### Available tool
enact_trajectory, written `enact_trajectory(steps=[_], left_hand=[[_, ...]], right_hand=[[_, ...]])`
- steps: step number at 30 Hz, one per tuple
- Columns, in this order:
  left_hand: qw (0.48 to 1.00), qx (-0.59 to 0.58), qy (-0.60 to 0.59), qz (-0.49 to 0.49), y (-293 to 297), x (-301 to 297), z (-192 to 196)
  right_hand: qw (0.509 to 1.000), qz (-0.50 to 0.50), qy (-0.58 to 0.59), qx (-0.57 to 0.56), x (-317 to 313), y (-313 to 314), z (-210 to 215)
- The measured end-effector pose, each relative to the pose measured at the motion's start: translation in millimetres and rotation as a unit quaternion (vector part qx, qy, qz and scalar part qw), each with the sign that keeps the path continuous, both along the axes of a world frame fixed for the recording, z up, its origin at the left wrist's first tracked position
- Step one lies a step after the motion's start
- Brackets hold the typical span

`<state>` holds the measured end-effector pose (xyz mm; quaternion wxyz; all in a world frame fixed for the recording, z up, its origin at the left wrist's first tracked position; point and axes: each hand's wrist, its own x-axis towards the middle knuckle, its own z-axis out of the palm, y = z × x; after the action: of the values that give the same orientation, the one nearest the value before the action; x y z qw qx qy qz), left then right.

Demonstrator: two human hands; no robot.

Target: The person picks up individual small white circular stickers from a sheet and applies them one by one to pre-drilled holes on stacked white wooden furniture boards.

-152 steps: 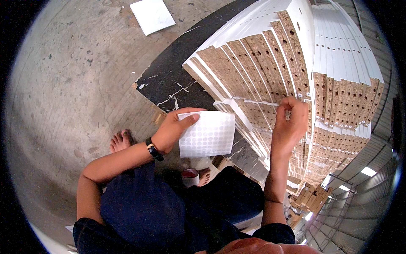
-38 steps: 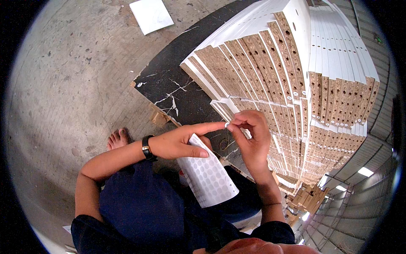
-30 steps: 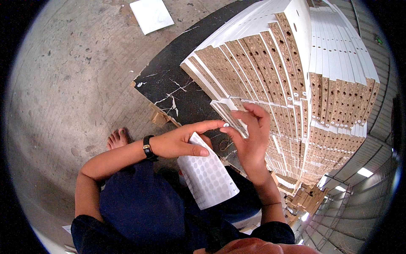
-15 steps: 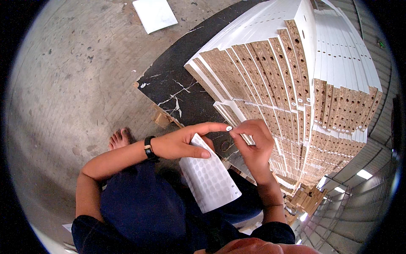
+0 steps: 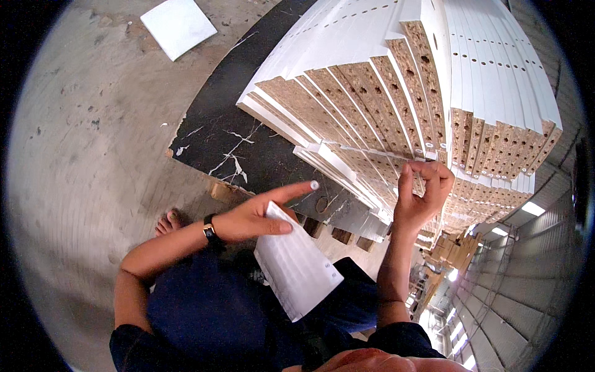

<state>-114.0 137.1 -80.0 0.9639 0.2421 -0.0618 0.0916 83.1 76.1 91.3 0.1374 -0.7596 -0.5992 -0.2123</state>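
My left hand (image 5: 251,217) grips a white sheet of round stickers (image 5: 300,266) under its thumb. Its index finger points out, and a small round white sticker (image 5: 314,185) sits on the fingertip. My right hand (image 5: 423,195) is raised against the drilled chipboard ends of the stacked white panels (image 5: 356,93). Its fingers are bent in toward the thumb; whatever they hold is too small to make out. Small white round stickers (image 5: 444,146) show on the lower corners of some panel ends close above that hand.
The panels stand on a black marble-patterned board (image 5: 211,133) with chipped edges, over wooden supports (image 5: 344,235). A second row of white panels (image 5: 502,80) stands at the right. A white square piece (image 5: 178,28) lies on the concrete floor (image 5: 93,142) at the far left.
My right hand has left the left fingertip and moved right, up to the panel ends. The left hand still holds the sheet, with a sticker on its finger. The view has shifted slightly.
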Motion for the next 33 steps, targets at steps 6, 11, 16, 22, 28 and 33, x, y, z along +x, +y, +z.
enact_trajectory(steps=[6,11,16,22,28,33], left_hand=[[0.996,0.038,-0.039,-0.064,0,5,2],[0.998,0.043,-0.005,-0.035,2,4,-1],[0.997,0.056,-0.013,-0.047,1,0,5],[0.996,0.086,0.002,-0.004,-3,-3,9],[0.997,0.08,0.016,0.014,-2,-4,18],[0.995,0.094,0.02,-0.008,-8,3,17]], right_hand=[[0.994,-0.046,-0.067,0.071,1,6,-15],[0.991,-0.069,-0.011,0.113,-1,7,-22],[0.986,-0.043,0.03,0.16,1,5,-26],[0.988,-0.081,-0.032,0.129,0,9,-27],[0.973,-0.142,-0.018,0.182,2,5,-28],[0.945,-0.085,0.136,0.285,14,-7,-35]])
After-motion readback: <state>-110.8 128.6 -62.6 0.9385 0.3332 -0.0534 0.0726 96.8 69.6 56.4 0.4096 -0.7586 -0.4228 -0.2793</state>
